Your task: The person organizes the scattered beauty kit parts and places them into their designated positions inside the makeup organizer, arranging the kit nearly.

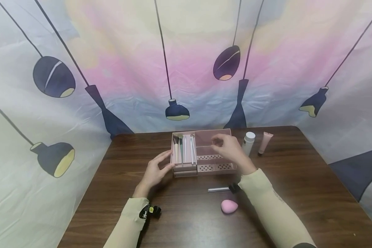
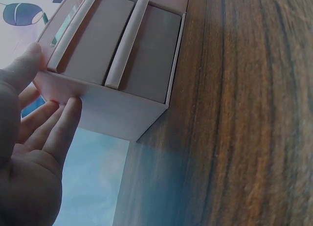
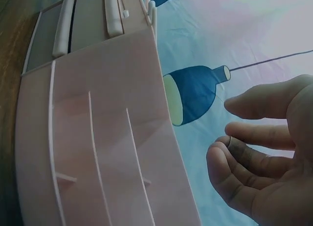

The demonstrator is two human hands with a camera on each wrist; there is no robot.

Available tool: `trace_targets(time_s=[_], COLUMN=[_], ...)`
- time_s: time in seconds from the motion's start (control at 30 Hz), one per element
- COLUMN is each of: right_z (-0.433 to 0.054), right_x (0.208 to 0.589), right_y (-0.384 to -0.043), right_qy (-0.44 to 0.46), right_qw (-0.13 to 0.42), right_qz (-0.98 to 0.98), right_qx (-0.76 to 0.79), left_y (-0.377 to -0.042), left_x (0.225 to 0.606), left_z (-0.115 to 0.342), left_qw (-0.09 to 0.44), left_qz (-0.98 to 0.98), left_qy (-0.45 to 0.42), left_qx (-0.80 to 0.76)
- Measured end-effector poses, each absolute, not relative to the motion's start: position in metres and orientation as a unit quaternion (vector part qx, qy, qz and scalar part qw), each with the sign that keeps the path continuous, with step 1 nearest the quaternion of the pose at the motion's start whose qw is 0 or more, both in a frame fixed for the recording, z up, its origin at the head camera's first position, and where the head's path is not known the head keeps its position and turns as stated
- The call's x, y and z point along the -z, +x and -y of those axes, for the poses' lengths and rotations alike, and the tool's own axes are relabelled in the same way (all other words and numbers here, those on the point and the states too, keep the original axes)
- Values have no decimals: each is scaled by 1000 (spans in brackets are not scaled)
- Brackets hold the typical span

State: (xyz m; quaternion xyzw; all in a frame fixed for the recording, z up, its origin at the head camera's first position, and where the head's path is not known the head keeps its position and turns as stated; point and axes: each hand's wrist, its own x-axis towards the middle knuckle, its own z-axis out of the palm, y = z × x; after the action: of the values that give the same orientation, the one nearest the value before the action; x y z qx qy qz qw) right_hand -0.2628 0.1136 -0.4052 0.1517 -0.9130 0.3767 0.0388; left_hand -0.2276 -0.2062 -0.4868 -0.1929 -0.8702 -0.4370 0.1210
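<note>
A pink makeup organizer (image 1: 203, 139) stands near the back edge of the table. Several makeup brushes (image 1: 181, 150) lie in its left compartment, above two small drawers (image 1: 185, 173). My left hand (image 1: 153, 174) touches the organizer's left side; in the left wrist view its thumb and fingertips (image 2: 73, 106) rest along the side wall by the front edge. Over the right, stepped section with its dividers (image 3: 93, 138), my right hand (image 1: 229, 150) hovers with loosely bent fingers. Nothing is between that hand's thumb and fingers in the right wrist view.
Right of the organizer stand a white bottle (image 1: 249, 139) and a pink squeeze tube (image 1: 266, 142). In front of it lie a slim silver stick (image 1: 218, 189), partly behind the wrist camera, and a pink makeup sponge (image 1: 229, 206). A printed cloth (image 1: 142, 69) hangs behind the table.
</note>
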Motion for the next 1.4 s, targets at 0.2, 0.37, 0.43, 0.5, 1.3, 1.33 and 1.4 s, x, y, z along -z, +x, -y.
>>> trace_targets(time_s=[0.2, 0.37, 0.43, 0.5, 1.3, 1.33, 1.4], right_z=[-125, -134, -138, -142, -173, -175, -177], right_x=[412, 415, 417, 419, 440, 441, 444], right_y=[-255, -249, -246, -244, -215, -214, -212], right_qy=[165, 181, 189, 194, 245, 247, 247], right_qw=[53, 50, 47, 43, 33, 34, 33], right_qz=[914, 905, 901, 899, 911, 911, 912], right_qx=[-368, -381, -386, -391, -330, -328, -326], left_y=[-227, -227, -227, -228, -227, -228, -228], left_x=[486, 486, 486, 486, 486, 486, 487], left_z=[206, 206, 206, 206, 206, 206, 206], left_qw=[119, 121, 123, 123, 130, 135, 142], left_qz=[868, 867, 866, 866, 866, 866, 867], left_qy=[-195, -197, -199, -199, -202, -205, -209], left_qx=[440, 442, 442, 442, 438, 436, 430])
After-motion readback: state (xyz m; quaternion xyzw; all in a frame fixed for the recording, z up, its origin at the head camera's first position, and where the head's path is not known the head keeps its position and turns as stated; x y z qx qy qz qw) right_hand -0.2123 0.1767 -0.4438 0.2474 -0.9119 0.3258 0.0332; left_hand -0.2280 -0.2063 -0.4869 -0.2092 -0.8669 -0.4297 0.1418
